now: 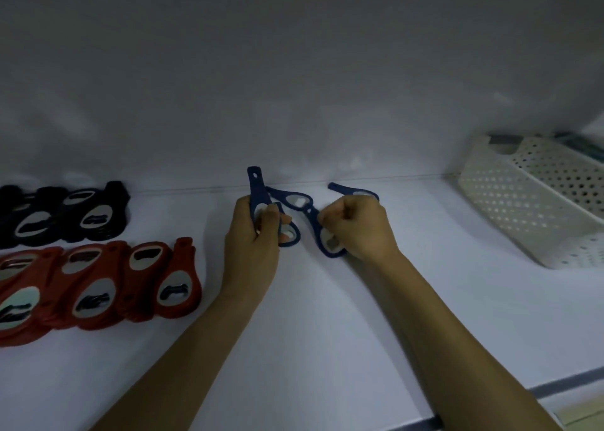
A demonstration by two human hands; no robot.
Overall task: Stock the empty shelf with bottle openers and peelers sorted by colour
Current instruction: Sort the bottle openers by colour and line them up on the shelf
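On the white shelf (327, 316), my left hand (251, 238) grips an upright blue bottle opener (256, 189) and a second blue one (289, 234) that lies under its fingers. My right hand (356, 228) pinches the handle of another blue bottle opener (327, 241) resting on the shelf. Two more blue openers lie behind, one between the hands (291, 198) and one behind my right hand (351, 191). Black bottle openers (65, 215) form a row at the back left. Red bottle openers (98, 287) form a row in front of them.
A white perforated plastic basket (536, 202) stands tilted at the right, against the shelf's side. The shelf's back wall (294, 87) rises just behind the blue openers. The shelf's front edge (555, 388) runs along the lower right.
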